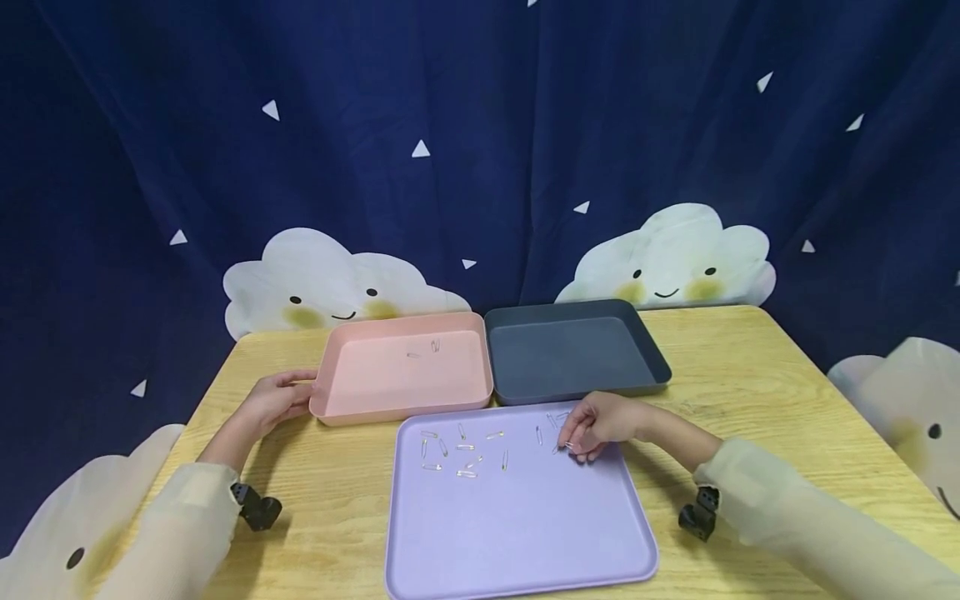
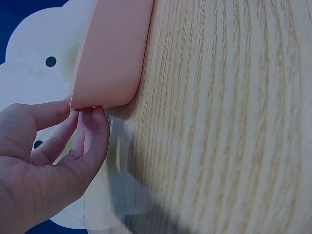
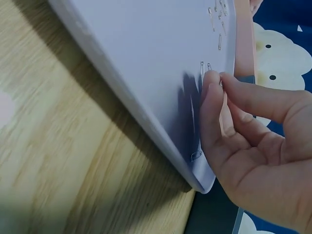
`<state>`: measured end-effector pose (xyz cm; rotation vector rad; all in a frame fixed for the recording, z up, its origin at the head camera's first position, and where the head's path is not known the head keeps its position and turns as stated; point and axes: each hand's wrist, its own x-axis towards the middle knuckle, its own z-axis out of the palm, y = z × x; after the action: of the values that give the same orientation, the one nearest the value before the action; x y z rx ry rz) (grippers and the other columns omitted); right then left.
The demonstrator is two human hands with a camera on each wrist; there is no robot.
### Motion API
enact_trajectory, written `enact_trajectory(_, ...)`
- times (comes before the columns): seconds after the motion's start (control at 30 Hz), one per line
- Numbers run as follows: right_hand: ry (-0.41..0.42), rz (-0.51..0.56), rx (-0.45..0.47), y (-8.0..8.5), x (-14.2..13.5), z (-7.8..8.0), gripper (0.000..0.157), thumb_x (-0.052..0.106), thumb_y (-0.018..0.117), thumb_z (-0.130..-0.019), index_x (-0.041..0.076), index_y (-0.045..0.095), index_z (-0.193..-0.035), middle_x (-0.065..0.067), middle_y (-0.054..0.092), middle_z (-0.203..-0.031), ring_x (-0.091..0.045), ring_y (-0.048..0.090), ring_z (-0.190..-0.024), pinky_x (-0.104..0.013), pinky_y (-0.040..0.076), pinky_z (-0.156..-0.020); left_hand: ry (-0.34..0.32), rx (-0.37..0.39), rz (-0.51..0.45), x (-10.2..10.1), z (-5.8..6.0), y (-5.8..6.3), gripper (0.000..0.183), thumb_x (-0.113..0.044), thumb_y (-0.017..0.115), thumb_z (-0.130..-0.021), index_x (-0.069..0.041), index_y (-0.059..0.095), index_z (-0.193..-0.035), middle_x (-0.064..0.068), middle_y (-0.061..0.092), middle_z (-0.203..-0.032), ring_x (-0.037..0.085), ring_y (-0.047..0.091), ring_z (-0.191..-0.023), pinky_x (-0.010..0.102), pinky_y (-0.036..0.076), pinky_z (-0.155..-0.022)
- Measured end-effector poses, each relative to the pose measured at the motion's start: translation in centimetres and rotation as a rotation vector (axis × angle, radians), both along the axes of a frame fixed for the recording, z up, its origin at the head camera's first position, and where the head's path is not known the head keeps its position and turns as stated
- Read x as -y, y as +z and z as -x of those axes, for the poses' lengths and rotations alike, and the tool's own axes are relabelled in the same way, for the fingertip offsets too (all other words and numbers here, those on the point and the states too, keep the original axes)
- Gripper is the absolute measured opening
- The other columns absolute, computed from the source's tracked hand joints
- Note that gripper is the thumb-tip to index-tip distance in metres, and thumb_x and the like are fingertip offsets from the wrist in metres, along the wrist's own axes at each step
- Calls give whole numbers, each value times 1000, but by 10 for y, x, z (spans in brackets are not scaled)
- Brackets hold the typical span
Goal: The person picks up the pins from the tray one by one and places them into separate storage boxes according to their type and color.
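Note:
In the head view, my right hand [image 1: 596, 423] is over the far right corner of the purple tray [image 1: 517, 533], pinching a safety pin [image 1: 568, 445] between thumb and forefinger. The fingertips partly cover this pin. Close by lie a few other safety pins, one [image 1: 539, 435] just left of the fingers and another [image 3: 196, 156] under the hand in the right wrist view. My left hand [image 1: 279, 400] reaches to the left end of the pink tray [image 1: 401, 414]. Its fingertips [image 2: 100, 114] touch the tray's outer wall and rim, the fingers fairly straight.
Several safety pins [image 1: 466, 447] lie scattered over the far left of the purple tray. A few more pins [image 1: 435, 346] are inside the pink tray. Right beside it stands a dark grey tray [image 1: 577, 354]. All three trays sit on a wooden table [image 1: 750, 375] before a blue curtain [image 1: 480, 125].

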<state>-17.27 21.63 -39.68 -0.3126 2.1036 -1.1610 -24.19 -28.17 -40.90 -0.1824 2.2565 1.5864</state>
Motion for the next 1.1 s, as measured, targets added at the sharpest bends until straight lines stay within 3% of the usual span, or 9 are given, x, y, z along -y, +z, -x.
enact_trajectory(0.1, 20, 40, 29, 1, 4, 4, 23, -7, 64, -81, -13, 66, -104, -6, 70, -74, -9, 64, -67, -22, 58, -65, 0, -4, -13, 1, -1, 1, 56, -12, 54, -97, 9, 31, -144, -9, 64, -95, -3, 62, -81, 19, 57, -78)
enact_trajectory(0.27, 36, 71, 52, 1, 11, 10, 24, -7, 63, -83, -15, 64, -105, -6, 71, -77, -9, 66, -71, -26, 59, -71, 2, -2, 1, 1, -2, -1, 56, -12, 54, -97, 9, 31, -144, -8, 64, -97, -4, 62, -82, 20, 57, -79)
enact_trajectory(0.6, 37, 82, 65, 7, 27, 16, 24, -7, 63, -84, -16, 63, -106, -12, 72, -83, -11, 67, -73, -29, 60, -76, 1, 0, 26, 0, -1, 1, 57, -14, 54, -97, 8, 31, -145, 11, 61, -121, -3, 62, -83, 20, 57, -80)
enact_trajectory(0.9, 53, 97, 73, 9, 36, 19, 25, -8, 62, -83, -17, 62, -106, -15, 72, -84, -12, 67, -73, -30, 60, -76, 6, -1, 11, -2, -1, 1, 56, -12, 53, -97, 8, 32, -144, 3, 62, -112, -4, 62, -82, 18, 56, -78)
enact_trajectory(1.1, 71, 88, 58, 9, 39, 22, 24, -7, 61, -84, -16, 63, -106, -15, 72, -84, -12, 67, -73, -29, 60, -76, 17, 5, 29, -3, -1, 1, 56, -13, 53, -97, 6, 33, -145, 23, 51, -134, -4, 61, -84, 19, 57, -81)
